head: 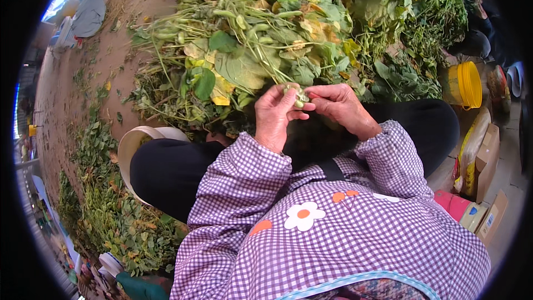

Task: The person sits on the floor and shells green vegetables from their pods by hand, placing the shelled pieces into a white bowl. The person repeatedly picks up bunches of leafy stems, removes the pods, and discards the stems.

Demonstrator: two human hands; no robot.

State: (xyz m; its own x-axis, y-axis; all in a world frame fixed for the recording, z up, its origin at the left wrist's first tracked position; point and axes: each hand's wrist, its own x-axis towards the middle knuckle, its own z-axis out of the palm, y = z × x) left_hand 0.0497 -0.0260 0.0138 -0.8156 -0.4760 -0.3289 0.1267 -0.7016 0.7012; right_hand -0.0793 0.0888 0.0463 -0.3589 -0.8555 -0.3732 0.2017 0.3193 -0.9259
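In the head view, my left hand holds a few green soybean pods between thumb and fingers. My right hand meets them from the right, its thumb and forefinger drawn together. Something small and red shows at those fingertips; whether it is held or worn I cannot tell. Directly beyond both hands lies a large heap of cut soybean plants, with pods, green leaves and yellowing leaves. Some stems run from the heap down to the pods at my left hand.
A pale bucket stands against my left knee. To the right are a yellow bucket, cardboard and a pink container. Another person's arm shows at upper right. More cut plants cover the floor at left.
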